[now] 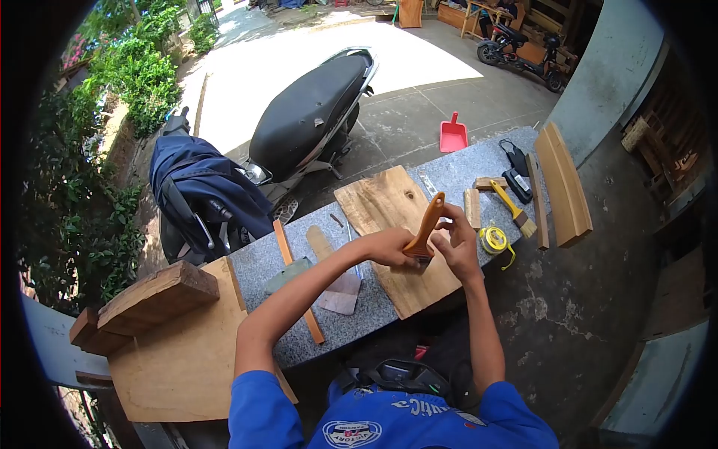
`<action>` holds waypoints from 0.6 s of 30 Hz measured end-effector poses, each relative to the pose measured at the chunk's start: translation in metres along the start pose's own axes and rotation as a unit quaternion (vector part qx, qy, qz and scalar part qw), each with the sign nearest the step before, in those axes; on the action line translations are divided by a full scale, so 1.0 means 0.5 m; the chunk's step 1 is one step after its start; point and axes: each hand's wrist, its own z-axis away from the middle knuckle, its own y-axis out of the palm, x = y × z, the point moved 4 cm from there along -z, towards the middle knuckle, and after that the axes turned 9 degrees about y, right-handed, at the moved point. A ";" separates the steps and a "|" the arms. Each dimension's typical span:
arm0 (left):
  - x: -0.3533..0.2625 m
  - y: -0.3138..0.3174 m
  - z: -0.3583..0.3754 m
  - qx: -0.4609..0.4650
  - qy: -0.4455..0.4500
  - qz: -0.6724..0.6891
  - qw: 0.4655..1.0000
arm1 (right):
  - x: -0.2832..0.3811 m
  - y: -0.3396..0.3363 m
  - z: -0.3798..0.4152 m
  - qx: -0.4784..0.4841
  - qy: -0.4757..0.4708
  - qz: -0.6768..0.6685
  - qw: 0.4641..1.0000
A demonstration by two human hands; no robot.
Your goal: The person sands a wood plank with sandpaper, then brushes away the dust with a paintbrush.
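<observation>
A paintbrush with an orange-brown handle (pixel 428 222) stands tilted above a wide wooden board (pixel 407 288), its bristles pointing down. My left hand (pixel 395 248) is closed around the brush near its metal band. Just to the right, my right hand (pixel 458 243) is curved beside the handle with thumb and fingers apart; whether a fingertip touches the handle is hard to see. The board lies on a speckled grey stone table (pixel 351 327). To the right are a second paintbrush (pixel 514 209) with a yellow handle and a yellow tape measure (pixel 494 240).
Left of the board lie a thin wood strip (pixel 299 288) and sandpaper-like sheets (pixel 340 292). Thick planks (pixel 562 187) stand at the table's right end. A large wooden panel (pixel 179 367) is at the left. A motorbike (pixel 307 112) and a red dustpan (pixel 453 137) are beyond the table.
</observation>
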 end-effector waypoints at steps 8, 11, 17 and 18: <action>0.129 -0.063 0.083 -0.172 -0.006 -0.104 0.980 | -0.165 0.010 0.063 -0.042 0.076 0.237 0.968; 0.204 -0.211 0.123 -0.355 -0.119 -0.247 0.894 | -0.153 0.038 0.066 -0.003 0.049 0.337 0.940; 0.174 -0.205 0.122 -0.376 -0.092 -0.278 0.879 | -0.161 0.040 0.066 0.004 0.051 0.374 0.926; 0.145 -0.165 0.109 -0.271 -0.103 -0.302 0.908 | -0.158 0.038 0.064 0.002 0.058 0.375 0.925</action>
